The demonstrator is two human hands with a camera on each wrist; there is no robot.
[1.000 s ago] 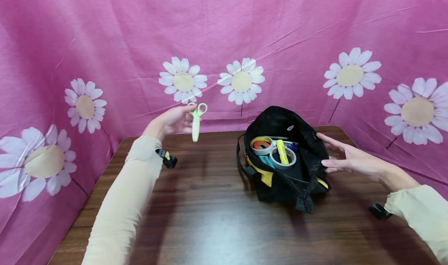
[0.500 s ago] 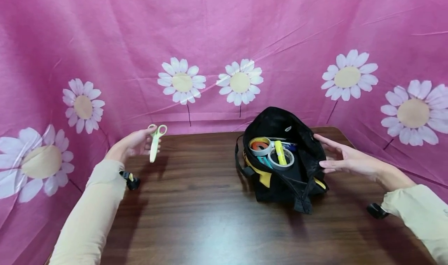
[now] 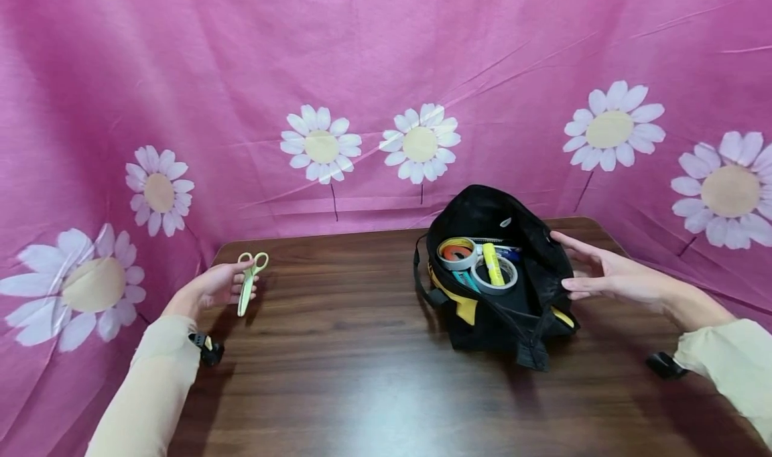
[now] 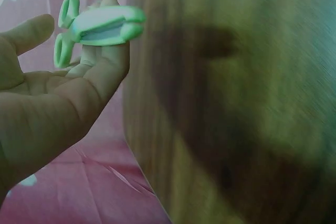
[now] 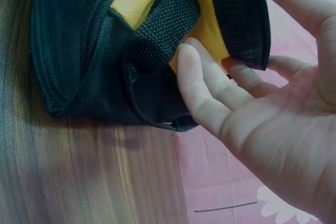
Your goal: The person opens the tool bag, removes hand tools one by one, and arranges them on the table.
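Pale green scissors [image 3: 247, 289] are held by my left hand [image 3: 217, 286], above the table's far left. The blades point down in the head view. In the left wrist view the scissors [image 4: 102, 27] lie against the fingers, with the thumb close to the handle loops. On the right stands a black and yellow bag [image 3: 482, 323], its mouth wide. My right hand [image 3: 621, 279] holds the bag's right rim. The right wrist view has fingers against the yellow side of the bag [image 5: 205, 22]. Inside are tape rolls [image 3: 456, 259], a yellow tube [image 3: 492, 264] and a teal item [image 3: 466, 281].
A dark wooden table [image 3: 338, 350] lies under both hands. Pink cloth with white daisies [image 3: 374, 55] hangs behind the table and at its sides. A strap loop [image 3: 420, 276] sticks out from the bag's left side.
My left hand has carried the scissors leftward and down, away from the bag, toward the table's left side. The right hand has stayed at the bag's rim.
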